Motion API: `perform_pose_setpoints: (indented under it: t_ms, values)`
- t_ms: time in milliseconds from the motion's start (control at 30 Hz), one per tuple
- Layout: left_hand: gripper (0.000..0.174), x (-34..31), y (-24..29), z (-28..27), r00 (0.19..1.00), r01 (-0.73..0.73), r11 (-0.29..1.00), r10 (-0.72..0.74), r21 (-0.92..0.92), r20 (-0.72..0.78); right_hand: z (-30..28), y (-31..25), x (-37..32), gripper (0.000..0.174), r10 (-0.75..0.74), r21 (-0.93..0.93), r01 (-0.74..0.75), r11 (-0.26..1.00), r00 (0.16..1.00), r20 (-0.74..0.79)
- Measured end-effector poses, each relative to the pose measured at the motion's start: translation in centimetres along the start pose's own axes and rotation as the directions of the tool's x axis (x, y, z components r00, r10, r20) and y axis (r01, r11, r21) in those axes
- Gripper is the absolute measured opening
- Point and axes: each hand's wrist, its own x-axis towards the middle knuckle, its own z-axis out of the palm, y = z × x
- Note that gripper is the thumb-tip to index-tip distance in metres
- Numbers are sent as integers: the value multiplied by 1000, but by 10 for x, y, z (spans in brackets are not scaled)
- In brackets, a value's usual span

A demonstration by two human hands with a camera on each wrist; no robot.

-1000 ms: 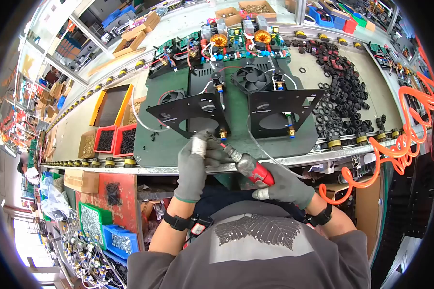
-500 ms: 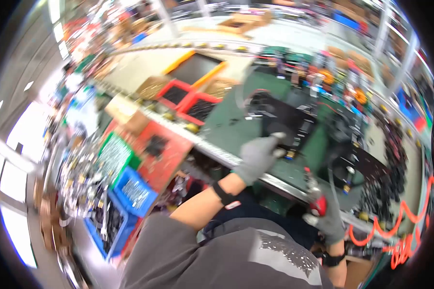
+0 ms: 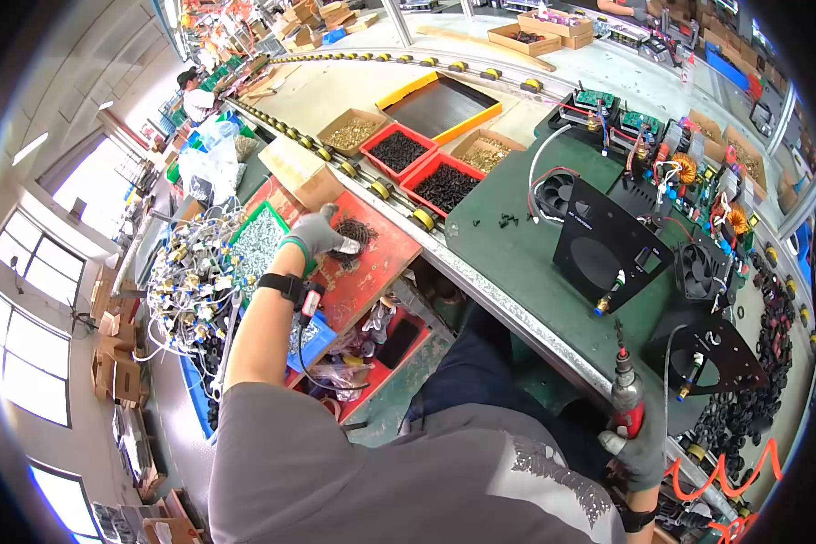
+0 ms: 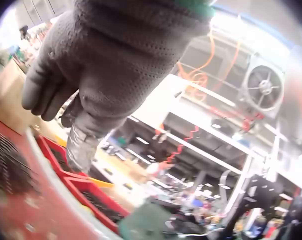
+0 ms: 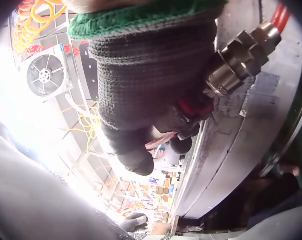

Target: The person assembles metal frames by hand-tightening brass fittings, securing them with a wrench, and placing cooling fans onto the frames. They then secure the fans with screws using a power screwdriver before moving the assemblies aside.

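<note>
In the head view my gloved left hand (image 3: 315,236) is over the red board (image 3: 372,258), at the edge of a pile of dark screws (image 3: 354,234). Its fingers are relaxed and tape wraps the thumb (image 4: 82,150). No object shows in that hand. Far to the right, my gloved right hand (image 3: 644,453) grips a red air screwdriver (image 3: 627,399) by its body, bit pointing up and away from me. A metal hose fitting (image 5: 236,62) sits at the tool's rear in the right wrist view. Two black panels with round openings (image 3: 598,238) stand on the green mat (image 3: 517,258).
Left of the board are a green tray (image 3: 267,220), a blue bin (image 3: 313,343) and a heap of wired fittings (image 3: 190,290). Red boxes of black screws (image 3: 444,184) line the bench. An orange coiled hose (image 3: 730,476) hangs at right, near loose black rings (image 3: 734,408).
My left hand has left the nearer panel and swung left to the screw pile on the red board. The head view has turned left. My right hand keeps hold of the air screwdriver.
</note>
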Motion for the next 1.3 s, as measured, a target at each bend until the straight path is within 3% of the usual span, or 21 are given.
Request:
perform_pose_setpoints:
  t_ms: [67, 267, 367, 433, 467, 500, 567, 600, 633, 667, 700, 733, 767, 833, 900, 967, 1033, 1133, 1200, 1233, 1300]
  values:
    - [107, 13, -3, 14, 985, 83, 996, -80, -13, 153, 1, 3, 0, 69, -3, -14, 2, 1000, 999, -37]
    - [113, 9, 6, 13, 981, 18, 994, 4, -106, 195, -7, -18, -13, 79, -3, -48, 4, 999, 1000, 10]
    - [111, 4, 7, 9, 981, 12, 988, 18, -154, 194, -9, -46, -36, 90, -89, -7, 89, 996, 996, -23]
    - [111, 4, 1, 13, 989, -2, 986, 26, -166, 144, -8, -82, -47, 85, 0, 334, 15, 942, 999, -45]
    - [105, 1, 1, 14, 999, -2, 987, 10, -159, 50, -16, -68, -49, 85, -75, 375, 88, 923, 996, -51]
    - [105, -10, 8, 8, 999, -9, 987, 18, -158, 50, -25, -56, -51, 71, -224, 465, 222, 857, 973, -51]
    - [98, -42, 32, -16, 962, -183, 975, 151, -126, -229, -35, -33, -57, 43, -508, 755, 388, 528, 857, -86]
    - [92, -52, 40, -14, 896, -336, 929, 263, -156, -358, -56, -20, -45, 62, -764, 746, 475, 467, 641, 69]
    - [92, -63, 54, -19, 891, -352, 923, 280, -154, -356, -74, -15, -32, 82, -913, 750, 538, 385, 343, 222]
    - [94, -78, 73, -26, 842, -474, 856, 374, -204, -388, -77, -35, -32, 78, -904, 746, 518, 418, 320, 284]
    - [95, -92, 90, -30, 782, -588, 769, 461, -251, -419, -84, -23, -60, 78, -898, 736, 526, 426, 342, 275]
    - [94, -104, 107, -31, 704, -685, 689, 543, -235, -458, -91, 2, -104, 74, -732, 584, 614, 531, 679, -49]
    - [93, -115, 125, -29, 611, -776, 591, 618, -221, -494, -95, 14, -139, 73, -431, 429, 602, 674, 791, -434]
    - [83, -133, 162, -23, 541, -836, 413, 726, -360, -424, -64, -55, -132, 69, -450, 158, 568, 808, 767, -457]
    - [67, -146, 200, -3, 395, -893, 259, 842, -367, -367, -43, -61, -138, 69, -159, 355, 502, 788, 724, -671]
    - [49, -161, 241, 10, 312, -827, 174, 933, -535, -179, -46, -62, -154, 71, 7, 576, 422, 700, 802, -597]
    - [47, -182, 280, 24, 147, -810, 2, 969, -587, -199, -54, -52, -158, 68, 10, 531, 310, 789, 857, -515]
    - [46, -210, 333, 39, 28, -731, -116, 979, -673, -200, -57, -44, -161, 51, 126, 589, 171, 790, 894, -429]
    - [46, -227, 360, 49, 25, -579, -175, 973, -796, -231, -56, -45, -161, 47, 203, 626, 77, 776, 910, -363]
    - [46, -236, 371, 50, 8, -578, -181, 974, -796, -227, -56, -45, -160, 46, 228, 625, 38, 780, 912, -341]
    - [43, -247, 389, 48, 218, -309, -120, 957, -944, -193, -55, -43, -159, 42, 252, 591, -19, 806, 915, -315]
